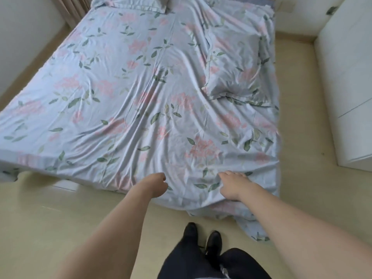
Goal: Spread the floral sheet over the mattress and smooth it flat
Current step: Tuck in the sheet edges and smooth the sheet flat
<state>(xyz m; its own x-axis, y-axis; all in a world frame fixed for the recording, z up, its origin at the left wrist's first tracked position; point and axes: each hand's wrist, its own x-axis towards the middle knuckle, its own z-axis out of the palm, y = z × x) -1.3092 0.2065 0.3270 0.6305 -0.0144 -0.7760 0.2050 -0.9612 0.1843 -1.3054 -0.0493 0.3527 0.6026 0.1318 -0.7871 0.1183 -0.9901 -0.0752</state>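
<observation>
We're at the foot of the bed, and the sheet (124,93) lies across the whole mattress, with long creases fanning out from the near edge. Our left hand (156,185) has its fingers curled tight, apparently bunching cloth at the edge, though we can't tell for sure. Our right hand (233,185) rests on the sheet, fingers loosely spread, pinching nothing we can see.

The risk, as we judge it: tug unevenly here and the creases deepen, or the far end slides off the head. A pillow (235,67) sits on the right side and will likely trap wrinkles beneath it. The near right corner spills onto the floor (40,214) by our shoes (203,238), easy to tread on. There's open floor left of us; the cabinet (350,77) narrows the right side.
</observation>
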